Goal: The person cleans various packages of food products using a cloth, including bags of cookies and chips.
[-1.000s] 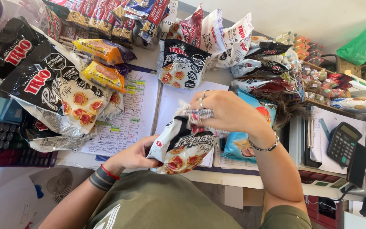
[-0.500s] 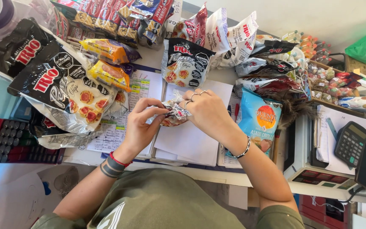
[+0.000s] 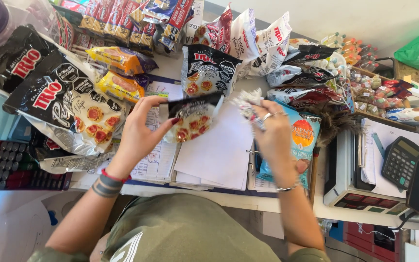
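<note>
Near the counter's (image 3: 287,206) front edge, the left hand (image 3: 139,133) is closed on a black cookie packet (image 3: 190,119), thumb under, fingers on its top edge. The right hand (image 3: 270,131), just beside it, grips a crumpled white wrapper (image 3: 246,104). Both are above white papers (image 3: 214,153). At the right edge stands one calculator (image 3: 401,162).

Glossy plastic film on the snack bag (image 3: 190,121); matt white paper sheets (image 3: 217,155) beneath; smooth hard plastic calculator (image 3: 402,162) far right.
</note>
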